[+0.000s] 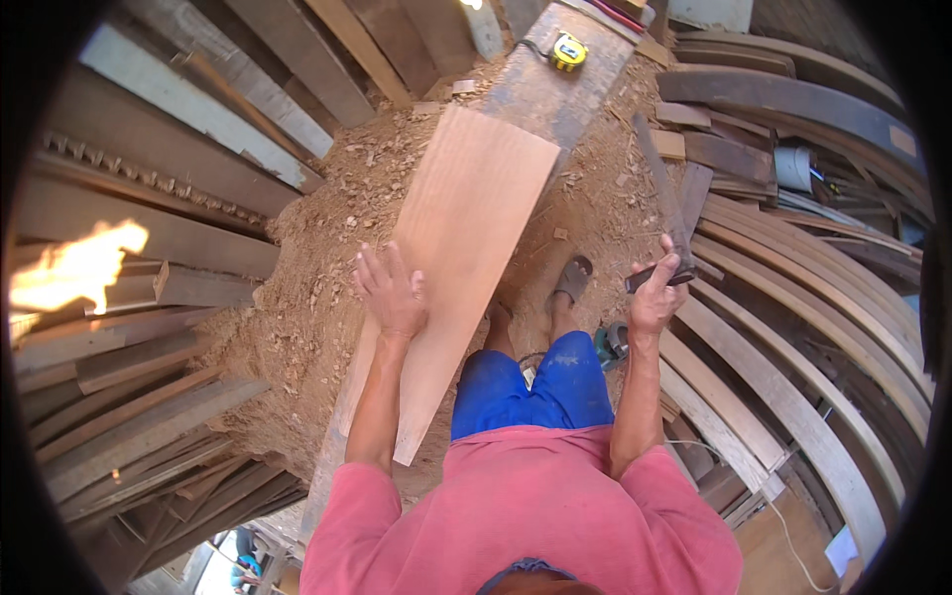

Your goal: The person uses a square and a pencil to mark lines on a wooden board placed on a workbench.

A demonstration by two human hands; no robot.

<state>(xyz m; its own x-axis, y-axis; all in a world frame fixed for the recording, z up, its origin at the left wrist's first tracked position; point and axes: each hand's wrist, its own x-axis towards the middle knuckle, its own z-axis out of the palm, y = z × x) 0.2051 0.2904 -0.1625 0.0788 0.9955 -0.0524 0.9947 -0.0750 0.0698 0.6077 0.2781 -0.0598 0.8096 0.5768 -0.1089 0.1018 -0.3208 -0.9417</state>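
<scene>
A pale reddish-brown plank (476, 188) slants across a worn wooden bench (535, 89), wider at its far end. My left hand (393, 297) lies on the plank's left edge, palm down, its fingers spread. In front of the lumber on the right, my right hand (656, 296) is closed round a dark tool (664, 193). This tool has a long flat arm pointing away from me and a short black crosspiece at my fist, much like a carpenter's square; its exact kind is unclear. On the bench beyond the plank sits a yellow and black tape measure (568, 52).
Wood shavings (297, 327) cover the ground. Stacked boards line the left (159, 159) and right (793, 288). A green power tool (612, 344) lies by my right leg, near a sandalled foot (573, 278). A thin white cable (783, 526) hangs at the lower right.
</scene>
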